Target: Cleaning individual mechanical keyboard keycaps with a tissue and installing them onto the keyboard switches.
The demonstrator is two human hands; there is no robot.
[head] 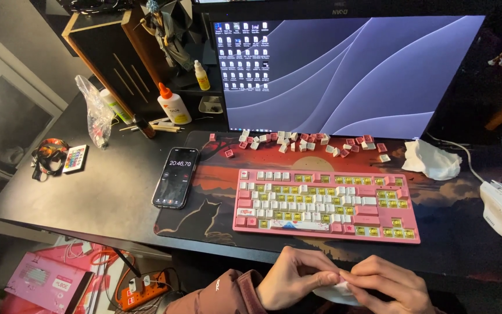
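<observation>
Just below the front edge of the pink keyboard (326,204), off the near rim of the bench (106,192), both hands meet over a small white wipe (333,291). The left hand (291,278) is curled around its left end, fingers folded over the top. The right hand (387,283) pinches the other end from the side, thumb and forefinger closed on it. Whether a keycap sits inside the fold cannot be told.

The wipe looks thin, soft and very light, a crumpled bit of tissue or cloth that will bend wherever it is pressed. It would likely tear if pulled hard between the two grips. A loose pinch at the edges or a fold over the fingertips should suit it best. Only a pale, creased patch shows between the fingers, with no print visible.

Many sockets on the keyboard stand bare and yellow. Behind the keyboard, pink and white loose keycaps (303,142) lie scattered before the monitor (350,70). A second crumpled tissue (431,160) rests behind the keyboard's right end, and a phone (175,177) lies to its left.
</observation>
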